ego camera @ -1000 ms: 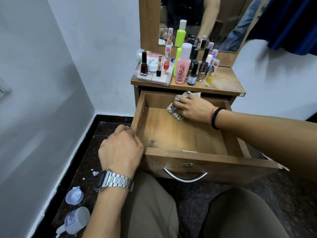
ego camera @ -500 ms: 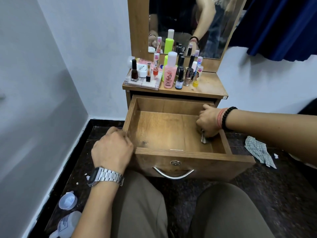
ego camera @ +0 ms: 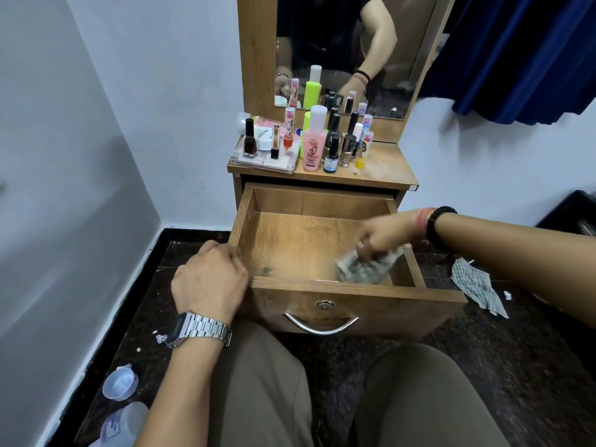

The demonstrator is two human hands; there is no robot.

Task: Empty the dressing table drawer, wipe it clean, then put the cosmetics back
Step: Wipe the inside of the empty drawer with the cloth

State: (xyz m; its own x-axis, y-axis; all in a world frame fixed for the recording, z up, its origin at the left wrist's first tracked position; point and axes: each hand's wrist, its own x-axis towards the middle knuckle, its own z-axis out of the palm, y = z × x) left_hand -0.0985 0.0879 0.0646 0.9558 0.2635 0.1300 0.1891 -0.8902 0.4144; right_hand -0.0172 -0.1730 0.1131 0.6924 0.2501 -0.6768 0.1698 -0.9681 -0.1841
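We see the wooden drawer (ego camera: 290,201) pulled out of the dressing table, w/ nothing in it but a rag. Our right hand (ego camera: 385,235) is down in the front right corner of the drawer, fingers curled round the crumpled rag (ego camera: 361,269), which is on the drawer floor near the front wall; it's blurry. Our left hand (ego camera: 209,282) grips the front left corner of the drawer, fingers bent over the side wall, w/ a metal watch (ego camera: 196,329) on the wrist. The right wrist has a black bead band (ego camera: 435,225). The cosmetics are all up on the surface (ego camera: 387,169) above, in front of the mirror (ego camera: 342,43): a pink bottle (ego camera: 312,146), a neon green bottle (ego camera: 305,124), a dark nail polish (ego camera: 249,138) & more small bottles packed close. A checked cloth (ego camera: 477,285) lies on the dark floor to the right of the drawer. On the floor at the left are a clear cap (ego camera: 120,382) & a white bottle (ego camera: 124,422) on its side.
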